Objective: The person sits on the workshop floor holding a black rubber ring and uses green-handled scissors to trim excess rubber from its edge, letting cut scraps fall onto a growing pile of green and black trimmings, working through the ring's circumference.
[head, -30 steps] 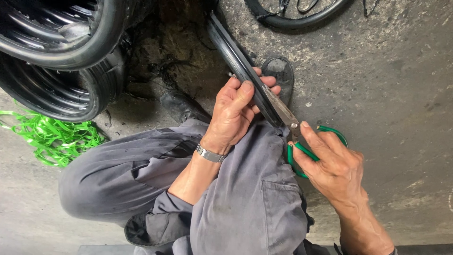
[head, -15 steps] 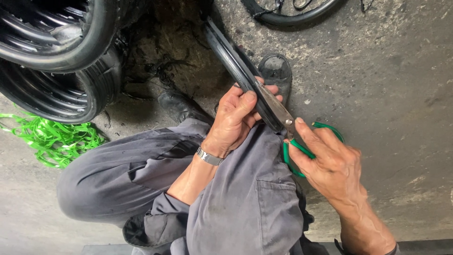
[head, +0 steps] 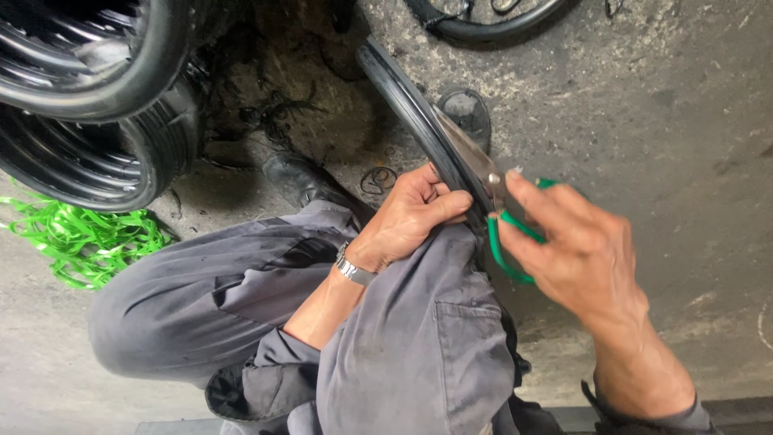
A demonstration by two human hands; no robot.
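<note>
Left hand fingers clamped round long black rubber strip; right hand fingers through green-handled scissors; strip likely floppy, grip near cut.

Grey, grease-smudged work trousers are worn, with 1 stitched pocket seen at the thigh. A silver metal-link wristwatch is strapped on the left wrist. Dark scuffed shoes are worn, and a grey cuff is seen on the right forearm.

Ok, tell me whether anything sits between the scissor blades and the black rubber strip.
Nothing visible does. The green-handled scissors in the right hand lie directly against the black rubber strip. The left hand grips the strip just below the blades, over the knee, not between them.
</note>
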